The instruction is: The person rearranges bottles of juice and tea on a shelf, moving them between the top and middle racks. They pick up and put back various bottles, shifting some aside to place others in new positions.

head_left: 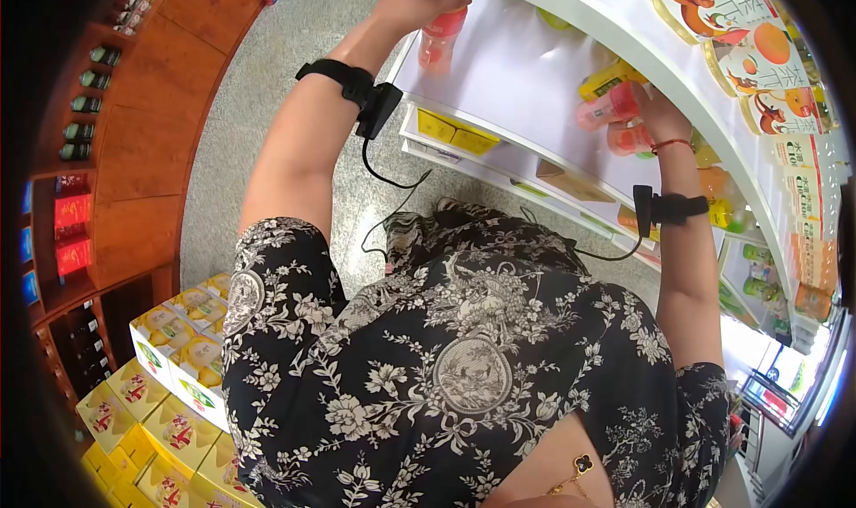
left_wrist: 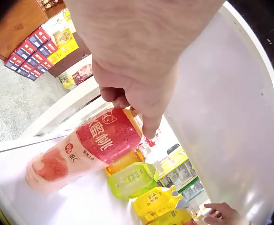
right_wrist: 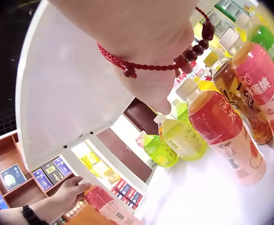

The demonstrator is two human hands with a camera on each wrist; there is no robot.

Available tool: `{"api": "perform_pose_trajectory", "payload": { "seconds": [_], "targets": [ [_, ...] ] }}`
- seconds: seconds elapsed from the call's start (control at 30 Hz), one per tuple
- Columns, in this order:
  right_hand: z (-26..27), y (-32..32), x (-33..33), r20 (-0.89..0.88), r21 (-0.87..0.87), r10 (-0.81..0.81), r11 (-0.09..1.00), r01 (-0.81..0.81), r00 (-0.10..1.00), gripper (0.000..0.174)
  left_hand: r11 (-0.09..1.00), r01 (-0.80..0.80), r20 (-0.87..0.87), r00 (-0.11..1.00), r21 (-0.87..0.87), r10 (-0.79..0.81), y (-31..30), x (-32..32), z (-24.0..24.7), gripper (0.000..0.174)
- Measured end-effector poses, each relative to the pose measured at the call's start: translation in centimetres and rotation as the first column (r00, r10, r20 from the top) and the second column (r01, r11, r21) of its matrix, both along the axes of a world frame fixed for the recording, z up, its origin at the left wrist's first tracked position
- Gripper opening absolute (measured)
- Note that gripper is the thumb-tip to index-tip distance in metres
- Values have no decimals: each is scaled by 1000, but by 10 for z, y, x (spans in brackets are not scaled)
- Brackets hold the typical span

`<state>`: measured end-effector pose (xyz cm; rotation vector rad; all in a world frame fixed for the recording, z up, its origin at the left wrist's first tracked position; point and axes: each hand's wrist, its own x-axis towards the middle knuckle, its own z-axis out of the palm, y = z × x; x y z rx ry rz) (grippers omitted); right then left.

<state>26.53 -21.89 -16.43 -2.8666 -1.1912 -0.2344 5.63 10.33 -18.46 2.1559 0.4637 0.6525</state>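
Observation:
Fingers of my left hand (head_left: 412, 7) pinch the top of a pink-labelled peach drink bottle (head_left: 437, 49) at the white shelf's left end. The left wrist view shows that bottle (left_wrist: 106, 136) below the hand (left_wrist: 139, 75), its cap hidden. My right hand (head_left: 662, 115) is at the tops of pink-labelled bottles (head_left: 611, 107) farther right. In the right wrist view, the hand (right_wrist: 151, 79) is beside the white cap of a peach bottle (right_wrist: 216, 117); its fingers are mostly hidden, so whether it grips the cap is unclear.
Green bottles (right_wrist: 181, 138) and yellow bottles (left_wrist: 155, 204) stand along the shelf (head_left: 517, 71). Above is a curved white shelf edge (head_left: 615, 26) with patterned packs (head_left: 758, 57). Stacked cartons (head_left: 178, 338) are at lower left, beside wooden shelving (head_left: 143, 196).

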Motion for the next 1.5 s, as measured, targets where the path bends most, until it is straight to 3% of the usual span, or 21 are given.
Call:
{"api": "perform_pose_trajectory", "payload": {
  "seconds": [0.1, 0.17, 0.2, 0.27, 0.37, 0.5, 0.57, 0.7, 0.8, 0.9, 0.97, 1.07, 1.2, 1.27, 1.33, 1.5],
  "targets": [
    [-13, -1, 15, -10, -58, 0, 998, -1, 1000, 49, 987, -89, 18, 996, 135, 87, 1, 2, -2, 60],
    [-28, -6, 27, 11, -75, 22, 997, -21, 1000, 48, 979, -152, -146, 974, 133, 171, 2, 4, 0, 56],
    [-33, -6, 29, 43, -47, 56, 997, -54, 998, 46, 980, -152, -147, 974, 132, 171, 5, 4, -3, 56],
    [-40, -11, 36, 72, -25, 88, 996, -86, 994, 45, 977, -80, 81, 995, 196, 65, 13, 7, -11, 51],
    [-40, -11, 37, 41, -27, 86, 996, -85, 995, 43, 947, -173, -17, 983, 270, 184, 19, 12, -15, 48],
    [-39, -10, 36, 36, -77, 76, 994, -73, 996, 41, 966, -152, -31, 986, 211, 162, 29, 11, -22, 45],
    [-40, -9, 36, 34, -81, 71, 994, -68, 997, 41, 968, -194, -161, 962, 156, 219, 27, 7, -17, 42],
    [-44, -10, 38, 55, -59, 82, 995, -79, 995, 39, 959, -193, -125, 967, 207, 221, 27, 4, -15, 40],
    [-39, -7, 33, 42, -74, 70, 995, -67, 997, 38, 987, -132, -126, 982, 92, 143, 19, -2, 2, 39],
    [-37, -7, 32, 21, -81, 58, 995, -56, 998, 39, 994, -100, -236, 968, -33, 90, 14, -5, 12, 38],
    [-40, -8, 33, 14, -70, 62, 996, -61, 998, 39, 975, -155, -79, 982, 157, 169, 19, -3, -6, 38],
    [-43, -9, 34, 11, -41, 65, 997, -64, 998, 41, 986, -124, -9, 992, 112, 126, 15, -7, -4, 41],
    [-42, -8, 34, -40, -37, 18, 999, -20, 999, 41, 983, -136, -110, 982, 127, 150, 15, -10, -3, 43],
    [-46, -9, 38, -57, -32, 7, 999, -9, 998, 42, 937, -127, -167, 968, 326, 189, 25, -8, -17, 44],
    [-52, -10, 41, 17, -8, 47, 999, -47, 999, 41, 933, -133, -194, 959, 335, 207, 24, -9, -14, 44],
    [-46, -10, 36, -9, -18, 33, 999, -33, 999, 42, 925, -133, -216, 951, 355, 220, 26, -13, -17, 44]
  ]
}}
